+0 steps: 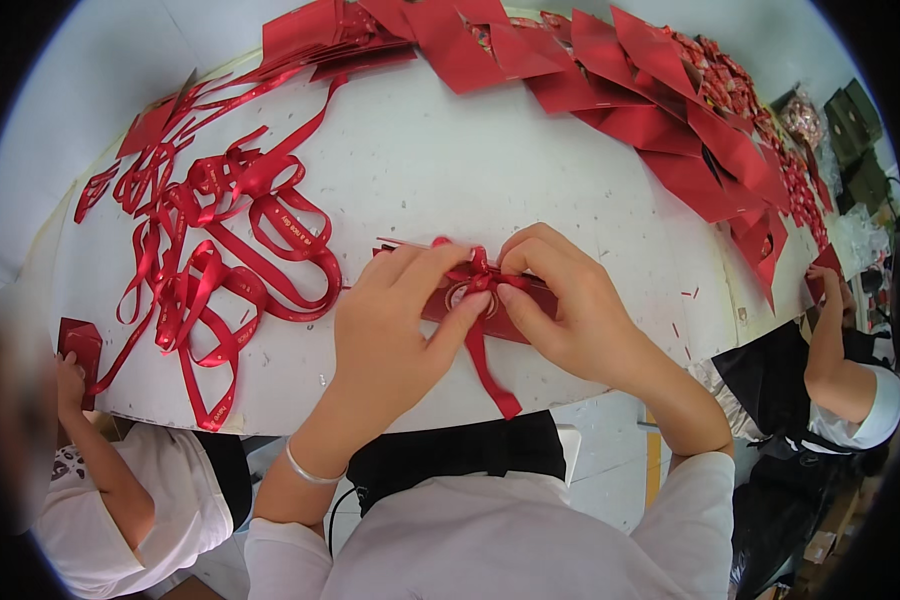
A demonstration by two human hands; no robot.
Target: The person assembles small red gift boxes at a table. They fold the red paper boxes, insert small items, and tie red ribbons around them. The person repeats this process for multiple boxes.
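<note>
Just in front of me on the white table, a red folded paper gift box (521, 311) lies under both hands. A red ribbon (486, 360) is looped into a bow at its middle, one tail hanging over the near side of the box. My left hand (401, 322) pinches the bow's left part between thumb and fingers. From the other side, my right hand (570, 300) grips the right part of the bow with thumb and bent fingers. A round gold-edged emblem (461, 296) shows partly between the hands. The fingers hide some of the knot.
Loose red printed ribbon (292, 225) lies tangled at left on the white table (420, 157). Red paper boxes (645, 97) line the far edge and right, with small red-wrapped pieces (727, 82) behind them. Co-workers' hands (67, 382) hold red boxes at both sides.
</note>
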